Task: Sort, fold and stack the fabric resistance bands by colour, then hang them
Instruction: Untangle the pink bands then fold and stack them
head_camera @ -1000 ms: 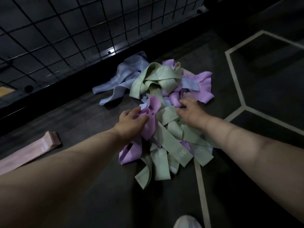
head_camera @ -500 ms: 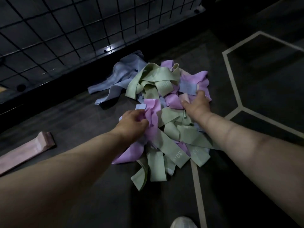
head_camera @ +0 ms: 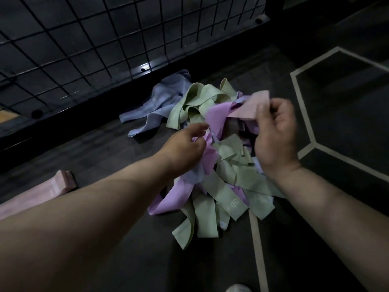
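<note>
Our right hand pinches 1 pink band above the mixed pile of bands on the dark floor; our left hand grips 1 purple band in it.

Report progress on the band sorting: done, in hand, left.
Done: folded pink bands lie stacked at left. In hand: the right hand pinches a pink band above the pile; the left hand grips a purple band. Left: the mixed-colour pile is unsorted; none hung yet.

A gym: dark floor with pale hexagon lines, black wire-mesh panel, heaped resistance bands.
</note>
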`<move>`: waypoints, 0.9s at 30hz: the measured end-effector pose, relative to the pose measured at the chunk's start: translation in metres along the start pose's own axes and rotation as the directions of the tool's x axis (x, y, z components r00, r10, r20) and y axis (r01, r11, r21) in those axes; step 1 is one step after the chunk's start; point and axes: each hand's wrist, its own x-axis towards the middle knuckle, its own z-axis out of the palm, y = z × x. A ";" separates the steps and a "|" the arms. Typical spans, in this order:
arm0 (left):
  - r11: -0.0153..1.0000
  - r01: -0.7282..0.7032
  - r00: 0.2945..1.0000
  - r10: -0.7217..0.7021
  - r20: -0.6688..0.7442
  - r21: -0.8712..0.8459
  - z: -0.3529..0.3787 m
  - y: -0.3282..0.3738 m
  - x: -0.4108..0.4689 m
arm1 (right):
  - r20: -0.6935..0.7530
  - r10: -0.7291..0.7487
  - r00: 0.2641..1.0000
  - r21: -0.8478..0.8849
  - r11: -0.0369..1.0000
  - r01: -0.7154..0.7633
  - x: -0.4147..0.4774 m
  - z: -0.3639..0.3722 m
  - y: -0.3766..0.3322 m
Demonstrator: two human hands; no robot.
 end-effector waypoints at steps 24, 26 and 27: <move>0.749 0.096 0.981 0.040 0.190 -0.656 -0.062 -0.010 -0.040 | 0.371 0.239 0.897 0.396 0.833 -0.386 0.047 0.039 -0.070; 0.831 0.092 0.987 -0.001 0.164 -0.548 -0.070 -0.022 -0.042 | 0.306 0.267 0.914 0.401 0.834 -0.378 0.051 0.036 -0.064; 0.871 0.087 0.988 -0.011 0.156 -0.483 -0.074 -0.027 -0.044 | 0.270 0.284 0.920 0.403 0.834 -0.376 0.053 0.035 -0.063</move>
